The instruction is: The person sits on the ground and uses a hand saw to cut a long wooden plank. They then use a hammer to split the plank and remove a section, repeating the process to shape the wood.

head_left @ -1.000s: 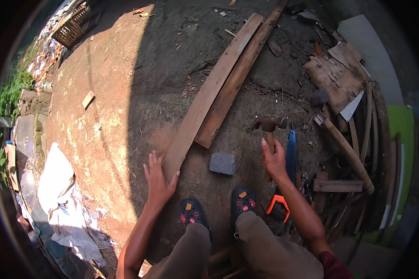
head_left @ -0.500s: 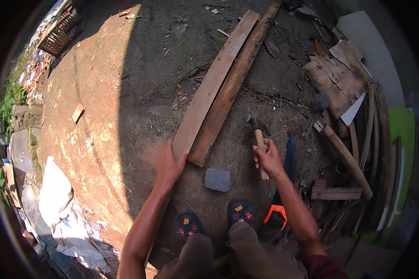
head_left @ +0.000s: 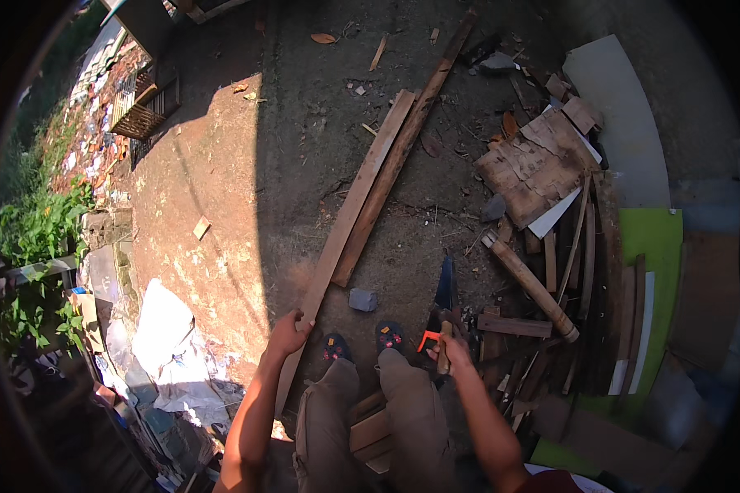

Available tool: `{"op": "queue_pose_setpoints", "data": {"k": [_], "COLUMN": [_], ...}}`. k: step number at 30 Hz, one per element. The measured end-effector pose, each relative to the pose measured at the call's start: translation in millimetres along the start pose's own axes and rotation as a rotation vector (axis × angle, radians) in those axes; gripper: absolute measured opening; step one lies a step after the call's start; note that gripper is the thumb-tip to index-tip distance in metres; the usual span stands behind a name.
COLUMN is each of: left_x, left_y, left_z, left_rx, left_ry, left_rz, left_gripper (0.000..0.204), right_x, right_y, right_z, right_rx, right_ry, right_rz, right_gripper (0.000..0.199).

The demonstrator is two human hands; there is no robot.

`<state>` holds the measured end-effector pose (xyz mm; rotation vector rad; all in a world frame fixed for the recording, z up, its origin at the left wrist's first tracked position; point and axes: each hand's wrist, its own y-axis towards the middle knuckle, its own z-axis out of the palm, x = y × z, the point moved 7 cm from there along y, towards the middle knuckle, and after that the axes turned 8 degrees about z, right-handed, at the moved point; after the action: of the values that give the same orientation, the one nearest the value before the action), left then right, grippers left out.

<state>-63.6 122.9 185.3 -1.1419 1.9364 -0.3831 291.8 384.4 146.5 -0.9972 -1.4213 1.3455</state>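
While you sit low over the dirt yard, your left hand [head_left: 286,335] has its grip closed on the near end of a long plank [head_left: 349,215], which lies flat on the ground and runs away from you up and to the right. A second, darker plank [head_left: 403,148] lies just beside it, touching along part of its length. Your right hand [head_left: 450,353] is clenched round the wooden handle of a hammer [head_left: 444,333], its head hard to make out in shadow, held near your right foot. A saw [head_left: 442,296] with an orange handle lies on the ground just beside that hand. A small grey block [head_left: 363,300] sits between the plank and your feet. To the right, a heap of scrap wood [head_left: 543,246] lies well apart from the plank. Judging by how things lie, the work looks early: tool and plank are both in hand, but no nail shows, and the plank looks whole and unjoined.
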Motion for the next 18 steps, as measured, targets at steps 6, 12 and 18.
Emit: {"op": "queue_pose_setpoints", "data": {"k": [6, 12, 18], "left_x": [-122.6, -208.4, -245.3], "left_y": [-18.7, 43.8, 187.8], "left_z": [-70.6, -106.0, -80.8], "left_rx": [-0.045, -0.100, -0.055], "left_ry": [-0.082, -0.235, -0.391], "left_rz": [0.017, 0.050, -0.078], "left_gripper": [0.054, 0.052, 0.049], "right_x": [16.1, 80.0, 255.2], "right_y": [-90.3, -120.1, -178.2], "right_z": [-45.6, -61.7, 50.9], "right_rx": [-0.001, 0.140, 0.065], "right_ry": [0.268, 0.237, -0.042], "right_rz": [0.282, 0.452, 0.172], "right_gripper": [0.009, 0.007, 0.005]}}
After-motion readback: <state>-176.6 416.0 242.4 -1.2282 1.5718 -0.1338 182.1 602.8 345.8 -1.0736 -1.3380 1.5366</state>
